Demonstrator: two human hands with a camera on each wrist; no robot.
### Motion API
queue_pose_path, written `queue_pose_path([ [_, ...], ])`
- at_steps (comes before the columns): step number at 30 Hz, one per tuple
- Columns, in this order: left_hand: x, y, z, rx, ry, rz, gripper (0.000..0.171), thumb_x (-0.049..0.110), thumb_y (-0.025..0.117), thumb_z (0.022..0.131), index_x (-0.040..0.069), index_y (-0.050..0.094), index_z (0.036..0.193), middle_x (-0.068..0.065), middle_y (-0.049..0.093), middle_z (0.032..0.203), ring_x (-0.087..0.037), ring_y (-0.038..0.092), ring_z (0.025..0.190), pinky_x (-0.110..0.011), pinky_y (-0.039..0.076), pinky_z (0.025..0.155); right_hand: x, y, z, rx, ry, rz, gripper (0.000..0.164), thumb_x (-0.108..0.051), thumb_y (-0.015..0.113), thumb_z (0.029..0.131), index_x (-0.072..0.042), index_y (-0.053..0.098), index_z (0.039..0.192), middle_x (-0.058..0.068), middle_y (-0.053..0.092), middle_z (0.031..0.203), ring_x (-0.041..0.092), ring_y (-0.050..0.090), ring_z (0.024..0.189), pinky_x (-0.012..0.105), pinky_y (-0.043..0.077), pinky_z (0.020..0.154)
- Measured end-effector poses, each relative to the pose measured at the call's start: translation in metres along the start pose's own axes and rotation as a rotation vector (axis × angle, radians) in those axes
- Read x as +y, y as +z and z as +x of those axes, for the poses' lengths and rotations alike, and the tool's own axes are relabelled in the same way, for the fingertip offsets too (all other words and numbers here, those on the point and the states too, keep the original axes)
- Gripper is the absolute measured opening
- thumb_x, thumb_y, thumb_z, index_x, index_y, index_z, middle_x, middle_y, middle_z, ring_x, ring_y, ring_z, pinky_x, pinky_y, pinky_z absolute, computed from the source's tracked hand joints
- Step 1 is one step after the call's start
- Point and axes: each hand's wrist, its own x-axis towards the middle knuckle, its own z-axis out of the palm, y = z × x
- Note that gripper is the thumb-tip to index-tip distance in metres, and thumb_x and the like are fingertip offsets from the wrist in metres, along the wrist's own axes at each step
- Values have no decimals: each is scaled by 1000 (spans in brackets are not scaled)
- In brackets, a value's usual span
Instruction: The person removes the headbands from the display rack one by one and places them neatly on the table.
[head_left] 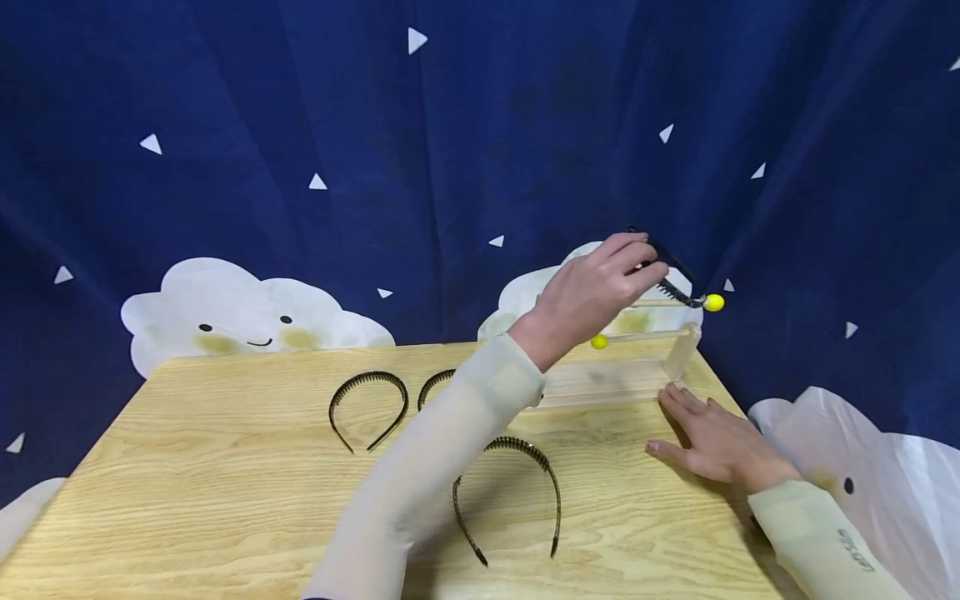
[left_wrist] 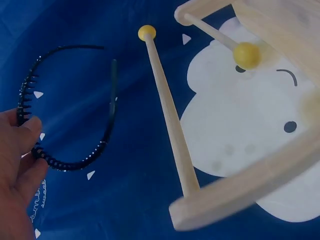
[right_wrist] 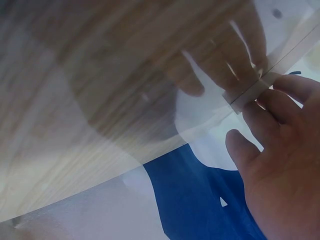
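A black toothed headband (left_wrist: 67,165) is pinched between the thumb and fingers of my left hand (head_left: 596,287). It is held up near the top rod of a wooden rack (head_left: 678,354). In the left wrist view a gap shows between the headband and the rod (left_wrist: 170,115), whose tip carries a yellow ball (left_wrist: 147,33). My right hand (head_left: 716,442) lies palm down on the table with fingers stretched out, fingertips at the rack's base by its right end; the right wrist view shows that hand (right_wrist: 280,145) against the base.
Three dark headbands lie on the wooden table (head_left: 187,483): one to the left (head_left: 367,379), one partly behind my left sleeve (head_left: 435,382), one nearer the front (head_left: 557,492). A lower rod with a yellow ball (head_left: 598,342) juts from the rack. Behind hangs a dark blue curtain (head_left: 450,167).
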Motion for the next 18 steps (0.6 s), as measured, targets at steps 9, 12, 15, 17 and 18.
queue_pose_path([
  [9,-14,-7,-20,20,-2,-96,29,-3,51,102,14,74,106,1,67,110,-15,59,115,-20,54,84,1,2,0,-7,6,4,95,-70,51,93,3,37,152,25,31,158,43,33,142,63,28,110],
  [12,-18,-9,-27,15,14,-98,29,-4,52,101,13,75,105,0,68,109,-14,62,110,-20,53,86,1,2,-1,-5,9,7,95,-71,50,93,2,37,153,24,31,158,43,33,142,63,27,110],
  [15,-23,-11,-35,4,34,-85,27,-5,53,101,12,75,104,-1,69,111,-15,64,110,-20,51,91,2,3,-1,-1,6,9,95,-71,50,93,2,37,153,24,31,158,43,33,142,63,28,110],
  [17,-25,-13,-40,4,45,-84,26,-5,54,101,11,74,103,-3,70,112,-16,65,111,-22,50,94,2,2,-1,5,2,5,95,-71,50,93,2,37,153,24,32,158,43,34,142,63,28,110],
  [18,-27,-15,-42,5,51,-85,25,-5,53,101,10,74,102,-3,70,112,-16,65,112,-22,49,95,2,3,0,7,0,1,95,-71,50,93,2,37,153,24,32,158,43,34,142,63,28,110],
])
